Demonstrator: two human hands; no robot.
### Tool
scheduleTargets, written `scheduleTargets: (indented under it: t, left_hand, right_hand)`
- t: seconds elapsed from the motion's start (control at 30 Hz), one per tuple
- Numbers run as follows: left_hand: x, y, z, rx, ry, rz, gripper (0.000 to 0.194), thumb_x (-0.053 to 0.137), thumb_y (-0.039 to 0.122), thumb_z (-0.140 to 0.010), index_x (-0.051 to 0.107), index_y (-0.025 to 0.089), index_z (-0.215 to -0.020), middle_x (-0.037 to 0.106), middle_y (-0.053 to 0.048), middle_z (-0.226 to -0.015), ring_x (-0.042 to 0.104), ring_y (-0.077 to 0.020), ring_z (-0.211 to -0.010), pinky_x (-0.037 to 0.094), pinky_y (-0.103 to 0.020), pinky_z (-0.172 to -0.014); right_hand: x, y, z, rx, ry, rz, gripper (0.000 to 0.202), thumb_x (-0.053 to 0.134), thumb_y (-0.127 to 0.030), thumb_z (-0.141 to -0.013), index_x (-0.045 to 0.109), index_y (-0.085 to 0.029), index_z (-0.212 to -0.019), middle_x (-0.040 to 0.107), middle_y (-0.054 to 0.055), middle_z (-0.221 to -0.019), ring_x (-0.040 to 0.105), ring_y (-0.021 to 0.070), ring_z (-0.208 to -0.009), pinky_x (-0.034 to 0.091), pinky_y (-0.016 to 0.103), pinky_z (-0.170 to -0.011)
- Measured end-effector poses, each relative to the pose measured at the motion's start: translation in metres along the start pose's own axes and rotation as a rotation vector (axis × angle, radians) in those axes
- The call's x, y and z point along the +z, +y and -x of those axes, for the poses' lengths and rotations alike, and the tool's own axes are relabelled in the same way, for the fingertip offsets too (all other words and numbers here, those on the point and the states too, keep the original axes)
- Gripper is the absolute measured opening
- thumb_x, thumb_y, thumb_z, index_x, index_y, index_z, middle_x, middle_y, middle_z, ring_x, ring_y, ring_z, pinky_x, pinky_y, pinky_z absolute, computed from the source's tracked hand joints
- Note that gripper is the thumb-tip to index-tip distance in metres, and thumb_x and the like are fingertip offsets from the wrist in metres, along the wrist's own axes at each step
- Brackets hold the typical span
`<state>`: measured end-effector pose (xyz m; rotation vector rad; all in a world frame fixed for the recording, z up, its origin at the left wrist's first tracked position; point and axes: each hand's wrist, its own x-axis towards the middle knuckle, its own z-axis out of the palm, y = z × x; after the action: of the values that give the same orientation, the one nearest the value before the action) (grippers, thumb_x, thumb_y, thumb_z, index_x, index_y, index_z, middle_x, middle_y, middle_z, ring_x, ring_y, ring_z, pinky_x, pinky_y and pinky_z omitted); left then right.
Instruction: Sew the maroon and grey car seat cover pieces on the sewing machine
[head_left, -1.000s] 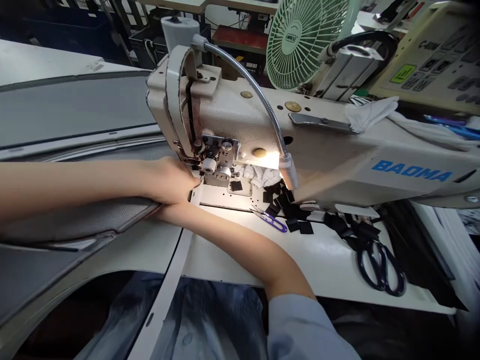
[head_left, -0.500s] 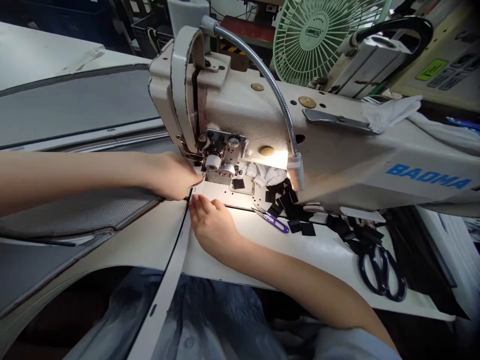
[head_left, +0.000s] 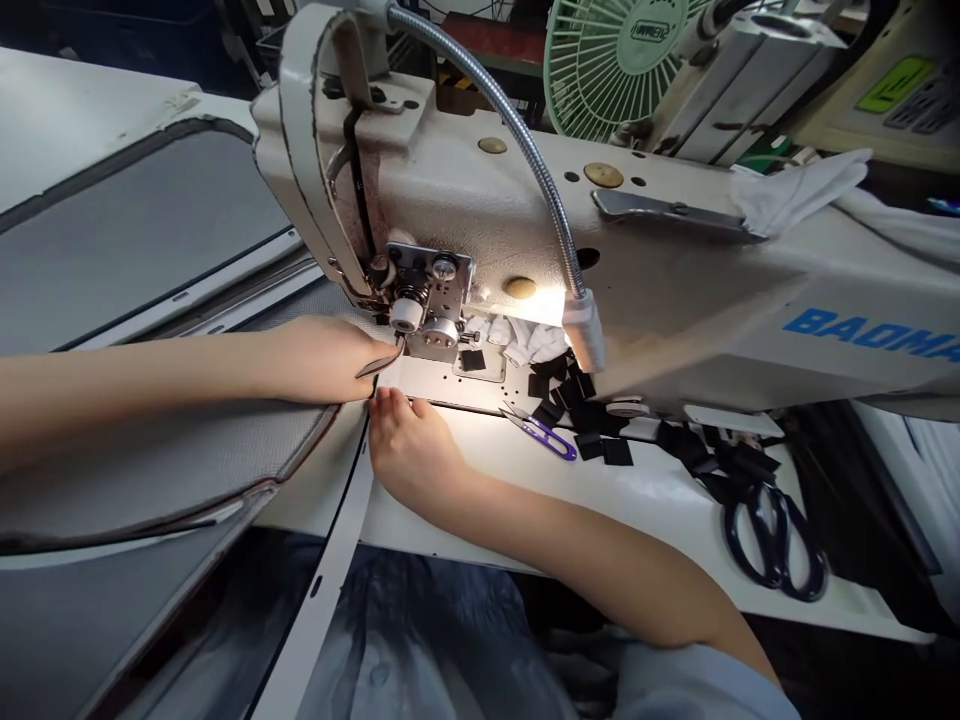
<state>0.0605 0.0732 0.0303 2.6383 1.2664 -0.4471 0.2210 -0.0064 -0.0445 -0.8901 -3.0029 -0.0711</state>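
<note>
A sewing machine (head_left: 442, 180) stands before me, its lamp lighting the needle area. My left hand (head_left: 337, 360) is closed on the edge of a grey mesh panel (head_left: 247, 440), just left of the presser area. A bit of dark trim curls up at its thumb. My right hand (head_left: 412, 440) lies beside it, fingers bent together over the upper end of a white strip (head_left: 319, 600) with a black edge and dark slots. The strip runs down across my lap. The needle and the seam itself are hidden behind the machine parts and my fingers.
Purple thread snips (head_left: 551, 438) and several small black fabric squares (head_left: 589, 445) lie right of my right hand. Black-handled scissors (head_left: 776, 540) rest near the table's right edge. Behind the machine is a green fan (head_left: 622, 60). More grey panel (head_left: 150, 210) spreads left.
The view has shifted, so the machine appears larger and farther left. The grey panel's lower edge has moved right toward the machine, and the strip's slot sits slightly higher. Both hands stay by the presser area.
</note>
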Motion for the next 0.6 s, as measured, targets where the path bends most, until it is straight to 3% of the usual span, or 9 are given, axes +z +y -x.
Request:
scheduleTargets:
  t: [0.13, 0.27, 0.43, 0.6]
  left_hand:
    - [-0.005, 0.011, -0.005, -0.118, -0.137, -0.041, 0.020, 0.051, 0.027, -0.085, 0.064, 0.020, -0.099, 0.071, -0.008, -0.087, 0.064, -0.0244, -0.074, 0.037, -0.031, -0.059]
    - [0.003, 0.019, -0.008, -0.198, -0.078, 0.067, 0.024, 0.048, 0.029, -0.088, 0.064, 0.018, -0.101, 0.070, -0.006, -0.081, 0.062, -0.0223, -0.072, 0.038, -0.031, -0.062]
    - [0.020, 0.012, -0.012, -0.285, 0.007, 0.205, 0.030, 0.047, 0.032, -0.089, 0.066, 0.020, -0.108, 0.069, -0.002, -0.076, 0.064, -0.0213, -0.071, 0.040, -0.030, -0.062]
    - [0.028, 0.007, -0.022, -0.351, 0.094, 0.270, 0.034, 0.048, 0.035, -0.089, 0.065, 0.019, -0.113, 0.071, -0.002, -0.077, 0.065, -0.0207, -0.071, 0.040, -0.029, -0.061]
  right_hand:
    - [-0.001, 0.004, -0.004, 0.045, 0.019, -0.032, 0.042, 0.037, 0.001, -0.094, 0.060, 0.006, -0.129, 0.062, 0.031, -0.130, 0.060, 0.0348, -0.114, 0.053, 0.047, -0.075]
    - [-0.002, 0.010, -0.009, 0.044, 0.045, -0.015, 0.038, 0.040, -0.002, -0.095, 0.065, 0.005, -0.124, 0.065, 0.029, -0.127, 0.061, 0.0338, -0.110, 0.052, 0.046, -0.075]
    - [0.001, 0.015, -0.016, 0.030, 0.040, -0.037, 0.033, 0.042, -0.004, -0.096, 0.072, 0.000, -0.108, 0.072, 0.025, -0.110, 0.063, 0.0322, -0.100, 0.049, 0.042, -0.072]
    - [0.004, 0.027, -0.022, 0.067, 0.027, -0.025, 0.032, 0.043, -0.006, -0.096, 0.071, -0.001, -0.111, 0.070, 0.024, -0.115, 0.058, 0.0341, -0.115, 0.048, 0.040, -0.077]
